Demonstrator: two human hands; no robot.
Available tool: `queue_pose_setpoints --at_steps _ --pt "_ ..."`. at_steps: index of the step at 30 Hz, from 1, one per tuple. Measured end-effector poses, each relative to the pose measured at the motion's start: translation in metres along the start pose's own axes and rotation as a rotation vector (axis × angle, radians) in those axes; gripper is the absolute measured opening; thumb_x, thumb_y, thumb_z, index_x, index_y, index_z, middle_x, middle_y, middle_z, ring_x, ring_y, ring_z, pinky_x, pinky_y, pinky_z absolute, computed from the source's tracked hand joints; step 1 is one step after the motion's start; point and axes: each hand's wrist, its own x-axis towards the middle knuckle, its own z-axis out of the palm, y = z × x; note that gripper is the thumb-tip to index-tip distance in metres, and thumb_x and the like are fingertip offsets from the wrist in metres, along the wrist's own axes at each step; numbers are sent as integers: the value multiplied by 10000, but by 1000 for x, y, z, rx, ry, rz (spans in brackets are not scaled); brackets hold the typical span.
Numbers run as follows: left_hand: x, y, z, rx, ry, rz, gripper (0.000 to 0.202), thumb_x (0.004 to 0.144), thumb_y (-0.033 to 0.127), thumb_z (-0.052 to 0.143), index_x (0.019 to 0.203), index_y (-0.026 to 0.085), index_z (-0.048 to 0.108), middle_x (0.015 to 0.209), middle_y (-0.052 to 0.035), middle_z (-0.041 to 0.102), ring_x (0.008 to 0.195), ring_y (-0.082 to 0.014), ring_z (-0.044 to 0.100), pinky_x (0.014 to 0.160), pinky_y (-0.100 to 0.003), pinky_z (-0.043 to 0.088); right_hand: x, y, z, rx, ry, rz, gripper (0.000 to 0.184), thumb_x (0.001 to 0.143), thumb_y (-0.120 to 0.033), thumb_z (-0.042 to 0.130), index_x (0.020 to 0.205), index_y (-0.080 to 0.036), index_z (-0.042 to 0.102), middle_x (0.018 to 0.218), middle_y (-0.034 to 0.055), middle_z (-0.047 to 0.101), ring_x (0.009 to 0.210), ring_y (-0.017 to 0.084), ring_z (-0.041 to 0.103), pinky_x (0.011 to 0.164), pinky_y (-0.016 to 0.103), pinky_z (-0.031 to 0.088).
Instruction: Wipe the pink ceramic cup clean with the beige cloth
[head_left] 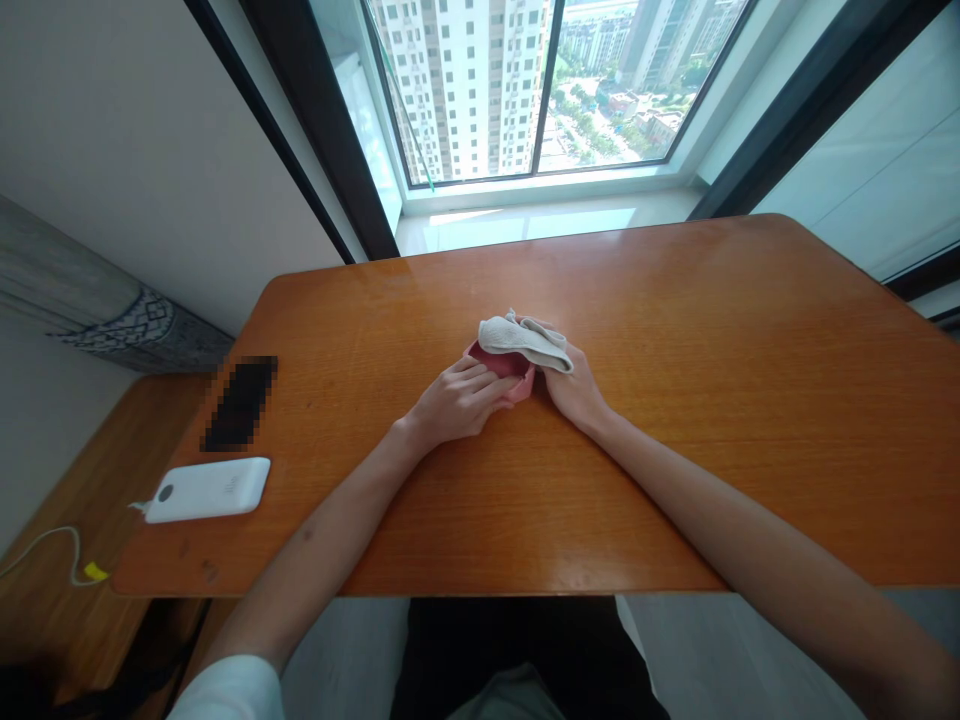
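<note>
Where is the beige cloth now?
In the head view, the beige cloth lies on a pink object on the wooden table, between the left hand and right hand.

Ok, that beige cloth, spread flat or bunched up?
Bunched: the beige cloth sits in a narrow folded wad on the red object, gathered at the right hand, not lying flat.

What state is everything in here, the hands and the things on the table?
Left hand: curled around the pink container
Right hand: pressing the beige cloth into it
Pink container: hollow, partly covered
Beige cloth: bunched up
White power bank: lying flat, short cable attached
Pixelated black slab: lying flat on the wooden table
</note>
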Motion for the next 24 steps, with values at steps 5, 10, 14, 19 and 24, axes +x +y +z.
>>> queue_pose_setpoints --at_steps 5,10,14,19,24 --pt "0 2 3 0 -6 -80 272 1124 333 658 1331 163 704 1045 -73 862 918 -221 797 945 -392 626 0 0 0 -3 -4 4 524 1061 -643 643 1463 -325 754 1572 50 730 1473 297 665 1341 492 456" --pt "-1 1 -2 -26 -35 -106 248 1089 319 662 1280 174 727 1148 -99 852 1028 -251 777 993 -429 593 -1 -2 0 1 -8 18 522 1065 -633 639 1467 -319 747 1579 54 725 1467 297 673 1339 491 454" --pt "-2 -1 -10 -67 -42 -180 282 944 255 644 1206 202 734 1112 -95 841 1060 -295 746 1044 -511 532 0 -2 0 3 -8 21 544 1059 -659 633 1462 -313 750 1572 58 731 1472 300 669 1340 490 456" --pt "-3 -4 -14 -122 -55 -199 289 869 217 604 1136 219 715 960 -60 819 900 -264 724 1017 -503 508 0 -1 0 5 -11 18 517 1070 -637 630 1459 -318 749 1582 57 723 1472 292 669 1337 485 457" --pt "-3 -8 -15 -185 -82 -130 191 978 202 567 1103 210 710 914 -60 805 852 -241 724 953 -454 515 -1 1 0 -4 -14 17 522 1072 -633 629 1469 -312 739 1587 60 719 1471 288 668 1339 483 454"
